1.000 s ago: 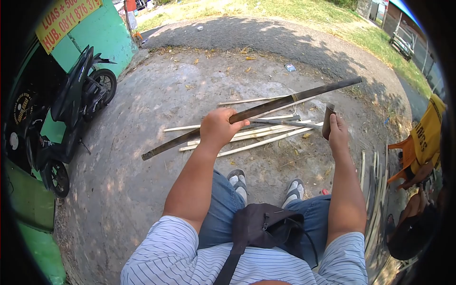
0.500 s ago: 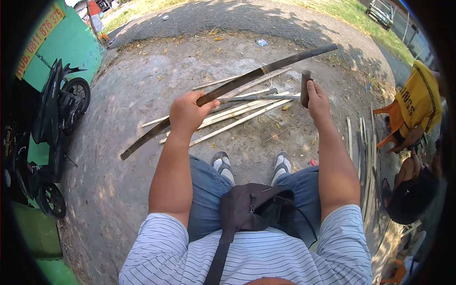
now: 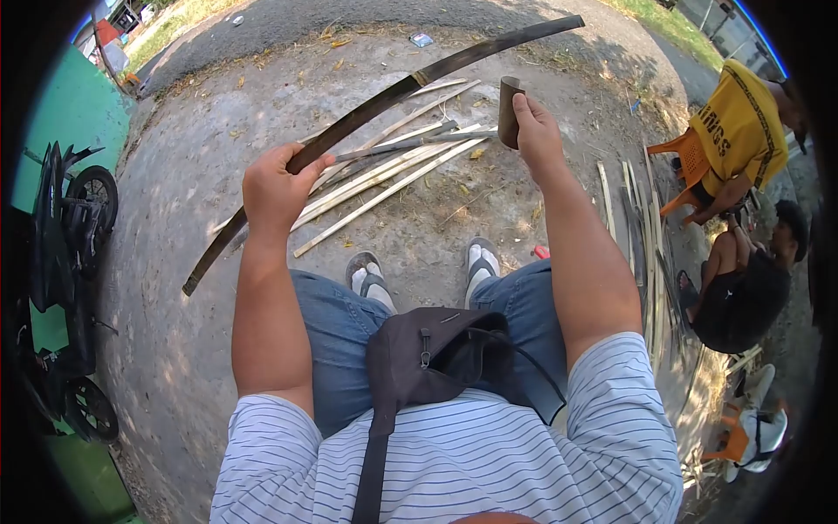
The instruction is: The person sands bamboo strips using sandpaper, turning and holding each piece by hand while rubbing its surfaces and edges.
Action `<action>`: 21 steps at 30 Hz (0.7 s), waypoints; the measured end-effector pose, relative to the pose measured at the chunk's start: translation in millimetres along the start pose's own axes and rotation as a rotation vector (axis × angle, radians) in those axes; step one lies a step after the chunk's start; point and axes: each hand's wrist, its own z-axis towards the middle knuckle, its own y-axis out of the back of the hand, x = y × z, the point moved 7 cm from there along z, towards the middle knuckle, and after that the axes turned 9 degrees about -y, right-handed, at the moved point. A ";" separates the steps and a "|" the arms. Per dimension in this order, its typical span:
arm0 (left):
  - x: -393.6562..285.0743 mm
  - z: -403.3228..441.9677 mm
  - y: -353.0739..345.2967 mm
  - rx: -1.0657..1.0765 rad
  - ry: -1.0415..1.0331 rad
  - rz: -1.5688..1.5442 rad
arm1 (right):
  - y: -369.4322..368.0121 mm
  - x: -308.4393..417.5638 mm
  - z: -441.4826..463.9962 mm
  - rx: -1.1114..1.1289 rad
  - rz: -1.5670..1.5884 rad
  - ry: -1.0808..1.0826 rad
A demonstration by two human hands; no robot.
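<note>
My left hand (image 3: 281, 185) is closed around a long dark bamboo strip (image 3: 367, 111), which slants from lower left to upper right and is gripped left of its middle. In my right hand (image 3: 534, 131) is a short, wide brown piece (image 3: 507, 112), held upright between thumb and fingers; it looks like bamboo or a blade sheath, I cannot tell which. The two held things are apart. Beyond my hands, several pale split bamboo strips (image 3: 384, 179) lie crossed on the ground, with a grey strip (image 3: 397, 147) across them.
A motorbike (image 3: 72, 288) stands at the left by a green wall (image 3: 65, 113). On the right, a person in yellow (image 3: 738, 127) sits on an orange chair (image 3: 690, 166), near a person in black (image 3: 742, 293). More strips (image 3: 648, 236) lie beside them.
The view has turned toward the right, bringing more of the seated people into sight. Both hands keep their holds and appear further left and higher in the picture.
</note>
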 end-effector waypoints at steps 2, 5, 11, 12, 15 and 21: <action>0.3 0.3 0.0 0.014 0.005 0.008 | -0.2 -1.3 -1.3 0.009 0.018 -0.033; -0.6 1.2 0.3 0.014 -0.002 0.004 | 0.8 -4.9 1.6 0.015 0.092 -0.055; 3.5 -0.8 -3.5 0.050 0.004 0.013 | 6.2 -3.9 -3.1 -0.060 0.313 -0.215; 4.2 -0.6 -4.3 0.056 -0.001 0.014 | 7.3 -6.6 0.0 -0.061 0.327 -0.215; 6.0 -0.7 -6.3 0.073 0.011 0.027 | 13.0 -10.4 4.9 -0.071 0.356 -0.210; 7.5 -1.7 -7.4 0.103 0.002 0.027 | 8.1 -8.1 3.2 -0.015 0.446 -0.242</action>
